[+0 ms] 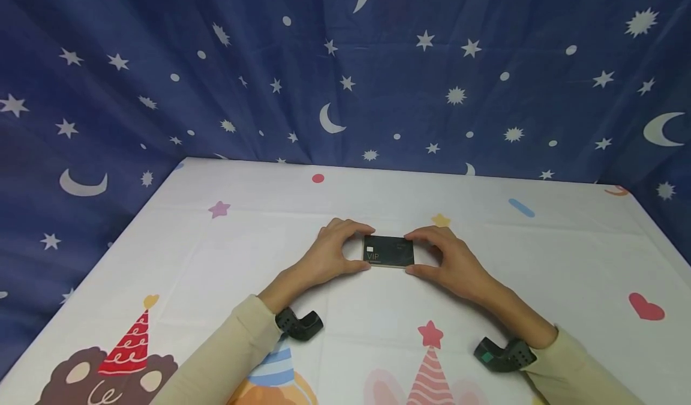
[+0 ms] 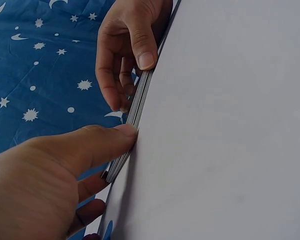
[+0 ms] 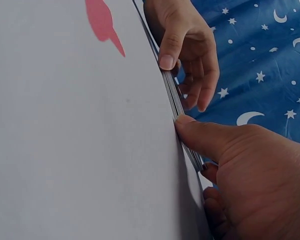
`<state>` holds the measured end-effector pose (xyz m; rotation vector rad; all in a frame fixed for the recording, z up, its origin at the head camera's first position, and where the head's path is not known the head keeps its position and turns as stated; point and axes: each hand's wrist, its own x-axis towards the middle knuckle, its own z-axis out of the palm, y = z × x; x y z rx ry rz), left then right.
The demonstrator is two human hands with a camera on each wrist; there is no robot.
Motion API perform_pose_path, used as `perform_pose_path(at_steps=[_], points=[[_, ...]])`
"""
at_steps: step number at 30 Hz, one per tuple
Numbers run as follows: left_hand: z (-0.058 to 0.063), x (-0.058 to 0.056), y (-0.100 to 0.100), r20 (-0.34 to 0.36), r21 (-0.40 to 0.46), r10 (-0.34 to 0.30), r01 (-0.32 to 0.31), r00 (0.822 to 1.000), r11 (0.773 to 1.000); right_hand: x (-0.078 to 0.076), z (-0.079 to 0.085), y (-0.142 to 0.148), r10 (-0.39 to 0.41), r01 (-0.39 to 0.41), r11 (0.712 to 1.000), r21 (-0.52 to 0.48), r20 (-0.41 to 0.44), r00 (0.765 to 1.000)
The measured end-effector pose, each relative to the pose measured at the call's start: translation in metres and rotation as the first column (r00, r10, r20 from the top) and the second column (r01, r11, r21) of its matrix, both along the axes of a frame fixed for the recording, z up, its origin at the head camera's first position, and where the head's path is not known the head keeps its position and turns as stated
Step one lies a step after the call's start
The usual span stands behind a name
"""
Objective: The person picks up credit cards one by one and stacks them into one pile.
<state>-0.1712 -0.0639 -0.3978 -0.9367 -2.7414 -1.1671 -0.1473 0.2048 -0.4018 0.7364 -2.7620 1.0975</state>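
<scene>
A neat stack of cards [image 1: 390,251] lies on the table, its dark top card marked "VIP" with a small pale square. My left hand [image 1: 336,250] pinches its left end, thumb on the near edge and fingers on the far edge. On the opposite end, my right hand [image 1: 452,262] grips in the same way. From the left wrist view, the layered edges of the cards [image 2: 140,100] show between both thumbs. The right wrist view also shows the stack's side [image 3: 173,95], with the far edge mostly hidden.
A white tablecloth [image 1: 259,237] printed with stars, a heart and party-hat animals covers the table. Behind it hangs a dark blue curtain [image 1: 378,105] with moons and stars. Black cameras [image 1: 300,324] are strapped to both wrists.
</scene>
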Motion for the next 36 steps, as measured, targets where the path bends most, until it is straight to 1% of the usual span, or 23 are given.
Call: perform_pose_path(at_steps=[9,18,24,36], points=[[-0.0019,-0.0008,0.0004,-0.011,-0.018,0.001,-0.001,1.000,1.000,0.0000,-0.0012,0.0005,-0.002,0.002,1.000,0.008,0.012,1.000],[-0.0019,0.0002,0.0007,-0.006,0.005,-0.007,0.007,1.000,1.000,0.0015,-0.0007,0.0001,0.000,0.000,1.000,0.011,0.021,1.000],[-0.0014,0.0012,-0.0001,-0.005,0.002,-0.004,0.004,1.000,1.000,0.0020,-0.0010,-0.0001,0.005,-0.005,1.000,0.005,0.028,1.000],[-0.0070,0.0033,-0.0016,0.008,0.009,-0.013,0.013,1.000,1.000,0.0053,-0.0056,-0.0015,0.001,-0.001,1.000,-0.010,0.048,0.999]])
